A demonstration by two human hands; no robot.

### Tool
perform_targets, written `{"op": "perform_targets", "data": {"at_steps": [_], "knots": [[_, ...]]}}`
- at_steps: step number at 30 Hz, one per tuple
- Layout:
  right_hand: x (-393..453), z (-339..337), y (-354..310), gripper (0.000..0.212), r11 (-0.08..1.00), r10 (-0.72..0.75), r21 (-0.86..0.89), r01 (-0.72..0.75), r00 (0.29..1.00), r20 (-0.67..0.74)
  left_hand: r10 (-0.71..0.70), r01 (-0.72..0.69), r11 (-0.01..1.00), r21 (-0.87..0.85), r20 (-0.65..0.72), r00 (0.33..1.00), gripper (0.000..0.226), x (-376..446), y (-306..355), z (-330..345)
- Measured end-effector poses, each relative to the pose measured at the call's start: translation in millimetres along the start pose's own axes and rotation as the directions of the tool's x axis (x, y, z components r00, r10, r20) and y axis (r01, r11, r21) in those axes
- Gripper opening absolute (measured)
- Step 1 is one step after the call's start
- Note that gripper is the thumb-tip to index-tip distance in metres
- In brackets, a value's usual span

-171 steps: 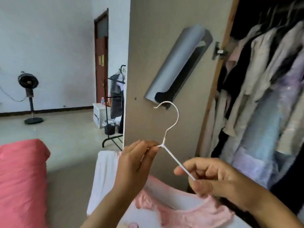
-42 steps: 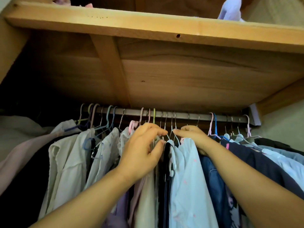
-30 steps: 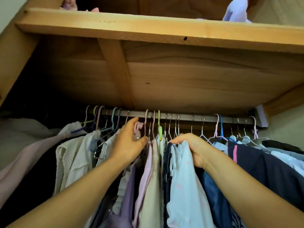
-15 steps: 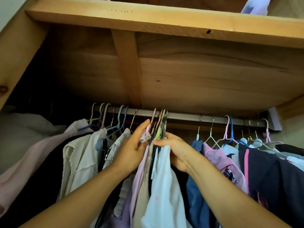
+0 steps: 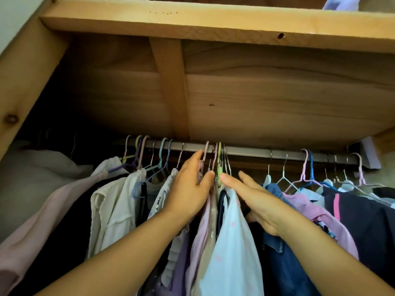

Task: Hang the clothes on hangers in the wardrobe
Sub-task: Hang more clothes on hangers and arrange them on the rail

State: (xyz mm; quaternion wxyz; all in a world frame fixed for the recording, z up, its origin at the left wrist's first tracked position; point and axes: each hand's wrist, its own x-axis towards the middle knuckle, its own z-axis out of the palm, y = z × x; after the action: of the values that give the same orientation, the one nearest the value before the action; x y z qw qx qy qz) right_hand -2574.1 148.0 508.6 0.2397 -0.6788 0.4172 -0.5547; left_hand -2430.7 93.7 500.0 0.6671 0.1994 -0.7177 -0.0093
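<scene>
A grey metal rail (image 5: 248, 151) runs across the wardrobe and carries many hangers with clothes. A tight bunch of hangers (image 5: 220, 163) hangs at its middle, with a pale blue garment (image 5: 233, 248) and a pink one (image 5: 203, 229) below. My left hand (image 5: 190, 189) lies flat against the left side of this bunch, fingers straight. My right hand (image 5: 254, 197) presses with straight fingers on its right side. Neither hand grips anything.
White and cream shirts (image 5: 115, 201) hang at the left. Denim, pink and navy clothes (image 5: 350, 218) hang at the right, with a stretch of bare rail between them and the bunch. A wooden shelf (image 5: 213, 24) spans overhead.
My right hand has let go of the hangers and its fingers are now straight. The middle hangers have slid left into a tight bunch, baring rail to their right.
</scene>
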Motion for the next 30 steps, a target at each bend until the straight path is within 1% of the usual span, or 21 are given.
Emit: {"op": "perform_targets", "data": {"at_steps": [1, 3, 4, 5, 6, 7, 8, 9, 11, 12, 13, 14, 17, 18, 19, 21, 24, 27, 28, 29, 30], "knots": [[-3.5, 0.9, 1.0, 0.111, 0.999, -0.027, 0.036, 0.026, 0.999, 0.023, -0.023, 0.023, 1.000, 0.012, -0.017, 1.000, 0.049, 0.9, 0.5, 3.2], [-9.1, 6.3, 6.0, 0.072, 0.985, -0.085, 0.152, 0.078, 0.995, 0.044, -0.048, 0.049, 0.999, 0.009, -0.041, 0.998, 0.034, 2.8, -1.9, 8.4], [-13.6, 9.9, 5.8, 0.068, 0.980, -0.103, 0.178, 0.090, 0.992, 0.066, -0.059, 0.057, 0.998, -0.031, -0.044, 0.997, 0.028, 2.8, -1.6, 10.3], [-15.7, 13.0, 6.3, 0.083, 0.979, -0.119, 0.179, 0.101, 0.989, 0.088, -0.068, 0.065, 0.995, -0.069, -0.041, 0.997, 0.024, 1.8, 0.8, 10.9], [-17.5, 17.0, 6.2, 0.103, 0.979, -0.131, 0.168, 0.115, 0.987, 0.093, -0.081, 0.078, 0.993, -0.088, -0.042, 0.996, 0.022, -1.2, 5.8, 9.4], [-18.5, 19.4, 7.5, 0.117, 0.977, -0.153, 0.159, 0.140, 0.985, 0.077, -0.073, 0.068, 0.993, -0.095, -0.049, 0.996, 0.020, -6.1, 12.3, 7.2], [-20.6, 20.6, 8.0, 0.119, 0.972, -0.184, 0.158, 0.174, 0.982, 0.047, -0.052, 0.048, 0.996, -0.079, -0.048, 0.998, 0.016, -12.2, 21.0, 2.8], [-22.8, 20.8, 9.1, 0.115, 0.963, -0.217, 0.165, 0.212, 0.976, 0.010, -0.008, 0.007, 1.000, -0.025, -0.045, 0.999, 0.016, -19.1, 29.7, -3.2], [-29.7, 17.8, 14.6, 0.104, 0.951, -0.271, 0.136, 0.278, 0.960, -0.073, 0.089, -0.081, 0.983, 0.165, -0.043, 0.995, 0.042, -25.8, 44.3, -19.0], [-33.5, 15.7, 18.6, 0.100, 0.949, -0.293, 0.086, 0.303, 0.949, -0.115, 0.126, -0.106, 0.949, 0.298, -0.049, 0.991, 0.047, -25.6, 52.4, -29.5], [-35.6, 13.9, 22.0, 0.097, 0.947, -0.312, 0.031, 0.320, 0.939, -0.147, 0.134, -0.102, 0.905, 0.413, -0.049, 0.990, 0.048, -22.0, 58.0, -40.4], [-39.1, 14.1, 24.0, 0.095, 0.947, -0.320, -0.016, 0.322, 0.932, -0.170, 0.094, -0.054, 0.864, 0.501, -0.055, 0.994, 0.047, -17.5, 63.0, -52.0], [-45.1, 16.4, 27.7, 0.094, 0.930, -0.366, -0.096, 0.354, 0.912, -0.184, -0.113, 0.154, 0.730, 0.666, -0.104, 0.988, 0.038, -4.0, 72.4, -80.9], [-47.5, 18.0, 28.1, 0.096, 0.919, -0.390, -0.131, 0.371, 0.904, -0.175, -0.164, 0.199, 0.692, 0.694, -0.118, 0.979, 0.037, -3.1, 70.5, -87.0], [-49.9, 19.6, 28.3, 0.100, 0.903, -0.421, -0.175, 0.394, 0.893, -0.163, -0.213, 0.242, 0.678, 0.694, -0.129, 0.968, 0.037, -4.7, 67.6, -92.1], [-55.1, 22.0, 28.9, 0.101, 0.855, -0.483, -0.279, 0.437, 0.866, -0.126, -0.306, 0.317, 0.735, 0.600, -0.124, 0.944, 0.042, -14.6, 56.2, -97.1], [-62.0, 25.9, 31.1, 0.097, 0.798, -0.521, -0.390, 0.460, 0.852, -0.060, -0.405, 0.408, 0.842, 0.353, -0.085, 0.910, 0.045, -34.5, 30.9, -90.2], [-64.0, 30.5, 37.2, 0.098, 0.773, -0.534, -0.429, 0.468, 0.844, -0.042, -0.465, 0.465, 0.885, 0.002, -0.015, 0.885, 0.041, -48.9, 13.9, -74.5], [-64.1, 31.3, 39.2, 0.099, 0.769, -0.537, -0.434, 0.469, 0.843, -0.041, -0.461, 0.459, 0.887, -0.059, -0.026, 0.887, 0.040, -50.4, 10.4, -69.8], [-63.9, 32.2, 40.3, 0.100, 0.765, -0.541, -0.439, 0.472, 0.840, -0.038, -0.447, 0.444, 0.894, -0.053, -0.050, 0.893, 0.040, -51.0, 8.1, -66.5], [-63.3, 32.6, 42.0, 0.099, 0.761, -0.544, -0.443, 0.474, 0.839, -0.036, -0.431, 0.431, 0.902, -0.008, -0.066, 0.900, 0.040, -51.3, 5.9, -63.2]]}}
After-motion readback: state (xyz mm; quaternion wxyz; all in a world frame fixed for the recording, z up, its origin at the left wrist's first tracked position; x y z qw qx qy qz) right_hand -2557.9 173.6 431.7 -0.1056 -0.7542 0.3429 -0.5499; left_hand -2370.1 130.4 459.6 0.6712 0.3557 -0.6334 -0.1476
